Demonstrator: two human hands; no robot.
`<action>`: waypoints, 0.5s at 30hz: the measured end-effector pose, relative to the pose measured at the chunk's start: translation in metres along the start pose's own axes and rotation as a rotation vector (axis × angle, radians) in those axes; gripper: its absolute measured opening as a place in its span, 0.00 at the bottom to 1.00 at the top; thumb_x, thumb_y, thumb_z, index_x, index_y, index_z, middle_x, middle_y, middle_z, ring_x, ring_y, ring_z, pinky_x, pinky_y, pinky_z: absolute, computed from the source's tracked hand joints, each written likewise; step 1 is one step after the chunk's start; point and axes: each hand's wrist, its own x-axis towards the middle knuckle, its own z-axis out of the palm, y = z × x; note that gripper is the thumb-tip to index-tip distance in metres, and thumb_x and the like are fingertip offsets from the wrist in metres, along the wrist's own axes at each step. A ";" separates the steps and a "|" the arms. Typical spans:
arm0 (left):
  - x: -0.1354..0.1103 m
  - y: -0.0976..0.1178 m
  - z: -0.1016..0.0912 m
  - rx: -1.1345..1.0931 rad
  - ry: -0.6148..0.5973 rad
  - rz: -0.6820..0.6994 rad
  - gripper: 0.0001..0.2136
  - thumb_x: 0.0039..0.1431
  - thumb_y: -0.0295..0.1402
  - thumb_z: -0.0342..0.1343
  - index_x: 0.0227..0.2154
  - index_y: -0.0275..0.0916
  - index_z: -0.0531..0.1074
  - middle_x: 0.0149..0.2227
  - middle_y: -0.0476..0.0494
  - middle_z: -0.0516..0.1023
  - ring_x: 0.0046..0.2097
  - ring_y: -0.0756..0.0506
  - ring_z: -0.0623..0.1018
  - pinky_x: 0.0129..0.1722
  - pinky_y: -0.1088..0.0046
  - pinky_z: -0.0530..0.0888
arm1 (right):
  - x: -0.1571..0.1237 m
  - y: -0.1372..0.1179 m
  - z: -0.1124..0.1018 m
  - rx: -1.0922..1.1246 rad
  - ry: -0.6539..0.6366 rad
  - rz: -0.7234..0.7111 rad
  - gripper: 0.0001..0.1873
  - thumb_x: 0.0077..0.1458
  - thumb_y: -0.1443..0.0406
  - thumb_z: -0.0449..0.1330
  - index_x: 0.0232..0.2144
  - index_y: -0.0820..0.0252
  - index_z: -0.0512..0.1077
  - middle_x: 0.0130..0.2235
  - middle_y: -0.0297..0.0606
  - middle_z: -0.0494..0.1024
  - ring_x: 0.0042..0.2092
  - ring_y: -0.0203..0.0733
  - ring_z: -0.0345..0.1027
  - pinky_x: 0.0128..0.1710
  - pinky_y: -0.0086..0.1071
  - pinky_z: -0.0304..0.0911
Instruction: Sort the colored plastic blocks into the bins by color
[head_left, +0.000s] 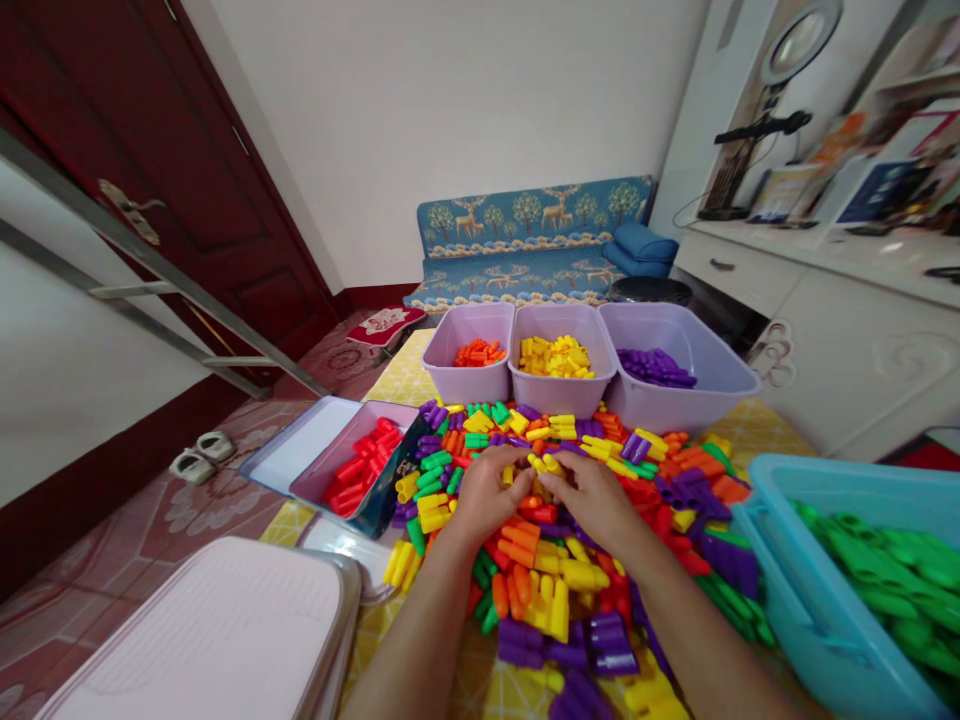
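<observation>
Over the middle of a heap of loose plastic bullet-shaped building pieces, my left hand [491, 492] and my right hand [589, 490] come close together. Yellow building pieces [545, 465] show between them, with the fingers of my right hand closed on them. My left hand's fingers curl at the left side of these pieces; a yellow bit shows by its fingertips. The heap mixes orange pieces [519, 542], purple pieces [611, 643], green pieces [430, 480] and red ones. Part of the fingers is hidden behind the hands.
Lilac bins behind the heap hold orange [469, 385], yellow [562, 392] and purple pieces [679, 402]. A box [311, 480] of red pieces stands left, a turquoise bin [795, 600] of green pieces right. A pale lid [217, 630] lies front left; a ladder [150, 255] leans beyond.
</observation>
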 end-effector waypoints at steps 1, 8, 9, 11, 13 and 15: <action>0.000 0.000 0.000 0.000 -0.001 -0.001 0.08 0.56 0.29 0.54 0.37 0.39 0.76 0.35 0.46 0.78 0.39 0.45 0.75 0.41 0.71 0.69 | 0.000 0.001 0.001 0.009 0.008 -0.004 0.10 0.54 0.60 0.55 0.31 0.60 0.73 0.28 0.37 0.75 0.31 0.41 0.67 0.29 0.31 0.57; 0.000 0.002 -0.001 0.018 -0.006 -0.002 0.06 0.56 0.29 0.54 0.36 0.39 0.75 0.34 0.46 0.78 0.39 0.45 0.75 0.41 0.72 0.69 | 0.002 0.006 0.002 0.101 0.044 -0.023 0.12 0.53 0.60 0.56 0.32 0.62 0.75 0.33 0.39 0.76 0.36 0.43 0.68 0.36 0.34 0.61; 0.000 0.002 -0.001 0.018 -0.010 0.002 0.06 0.56 0.29 0.54 0.35 0.39 0.75 0.34 0.46 0.78 0.39 0.45 0.75 0.41 0.72 0.69 | 0.002 0.006 0.003 0.120 0.044 -0.023 0.12 0.53 0.60 0.57 0.33 0.62 0.76 0.33 0.39 0.76 0.37 0.44 0.68 0.37 0.34 0.62; 0.000 0.003 -0.001 0.019 -0.014 0.007 0.06 0.56 0.29 0.54 0.35 0.39 0.75 0.33 0.46 0.78 0.38 0.46 0.75 0.40 0.72 0.68 | 0.003 0.006 0.004 0.187 0.042 -0.012 0.13 0.52 0.59 0.57 0.34 0.62 0.76 0.33 0.39 0.76 0.36 0.44 0.69 0.36 0.34 0.63; 0.000 0.003 -0.001 0.024 -0.016 0.006 0.06 0.56 0.29 0.54 0.34 0.39 0.75 0.33 0.47 0.78 0.38 0.46 0.75 0.40 0.72 0.68 | 0.003 0.008 0.006 0.282 0.046 0.017 0.13 0.52 0.58 0.57 0.35 0.62 0.75 0.31 0.38 0.77 0.34 0.43 0.70 0.34 0.33 0.64; 0.000 0.003 -0.001 0.026 -0.010 0.003 0.06 0.56 0.29 0.55 0.34 0.39 0.75 0.33 0.47 0.78 0.37 0.46 0.75 0.39 0.72 0.69 | 0.003 0.009 0.007 0.335 0.057 0.040 0.13 0.52 0.58 0.58 0.35 0.61 0.74 0.31 0.37 0.77 0.32 0.42 0.70 0.32 0.33 0.64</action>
